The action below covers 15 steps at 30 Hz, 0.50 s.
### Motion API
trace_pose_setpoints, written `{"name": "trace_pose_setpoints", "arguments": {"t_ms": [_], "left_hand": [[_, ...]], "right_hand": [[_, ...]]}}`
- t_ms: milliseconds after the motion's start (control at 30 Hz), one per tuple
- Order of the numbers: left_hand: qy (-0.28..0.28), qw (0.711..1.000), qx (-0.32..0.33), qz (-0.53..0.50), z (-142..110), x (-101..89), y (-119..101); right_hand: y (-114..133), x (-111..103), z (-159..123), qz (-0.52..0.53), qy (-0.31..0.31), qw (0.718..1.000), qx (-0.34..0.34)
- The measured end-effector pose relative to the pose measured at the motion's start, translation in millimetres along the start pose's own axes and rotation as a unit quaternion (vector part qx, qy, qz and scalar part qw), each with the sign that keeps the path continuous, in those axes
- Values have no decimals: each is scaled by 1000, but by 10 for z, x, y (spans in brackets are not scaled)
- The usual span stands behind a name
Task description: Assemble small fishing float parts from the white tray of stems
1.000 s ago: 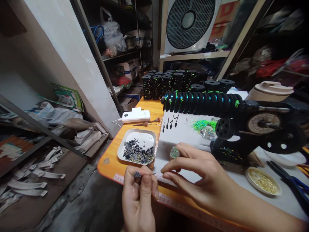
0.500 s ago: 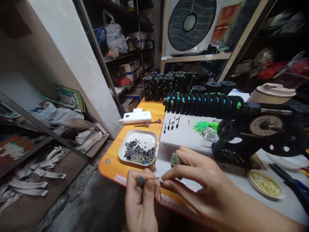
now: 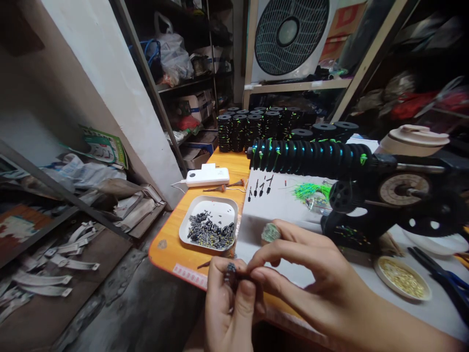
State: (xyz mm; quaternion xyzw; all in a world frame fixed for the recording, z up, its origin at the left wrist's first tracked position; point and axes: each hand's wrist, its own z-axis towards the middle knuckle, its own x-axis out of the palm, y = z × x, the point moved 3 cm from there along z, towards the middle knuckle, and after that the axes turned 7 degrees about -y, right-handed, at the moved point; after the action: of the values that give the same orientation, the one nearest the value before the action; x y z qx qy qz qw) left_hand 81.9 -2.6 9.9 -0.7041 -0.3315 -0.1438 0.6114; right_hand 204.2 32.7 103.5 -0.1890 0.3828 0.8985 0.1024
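Note:
My left hand is closed at the table's front edge, around a small dark, beaded-looking cluster showing between its fingers. Against its fingertips, the thumb and forefinger of my right hand are pinched together. Whatever lies between them is too small or hidden to name. A rough grey-green lump sits at the curled fingers of the right hand. Left of the hands, a white tray holds many tiny black, grey and yellow-tipped parts. Behind them, several small black pieces lie in a row on white paper.
A black machine bears a ribbed roller wound with green and blue strands. Several similar black spools stand behind. A white power strip, a dish of gold bits and dark-blue-handled scissors lie about.
Both hands have shifted slightly right and stay together. More of the grey-green lump shows, and a dark pointed thing has come into view beside the left hand.

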Motion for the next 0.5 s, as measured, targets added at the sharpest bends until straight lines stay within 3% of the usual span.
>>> {"name": "trace_pose_setpoints", "arguments": {"t_ms": [100, 333, 500], "left_hand": [[10, 1000, 5, -20, -10, 57, -8], [6, 991, 134, -4, 22, 55, -79], [0, 987, 160, 22, 14, 36, -23]], "right_hand": [[-5, 12, -20, 9, 0, 1000, 10], [-115, 15, -64, 65, 34, 997, 6], [-68, 50, -83, 25, 39, 999, -19]]}}
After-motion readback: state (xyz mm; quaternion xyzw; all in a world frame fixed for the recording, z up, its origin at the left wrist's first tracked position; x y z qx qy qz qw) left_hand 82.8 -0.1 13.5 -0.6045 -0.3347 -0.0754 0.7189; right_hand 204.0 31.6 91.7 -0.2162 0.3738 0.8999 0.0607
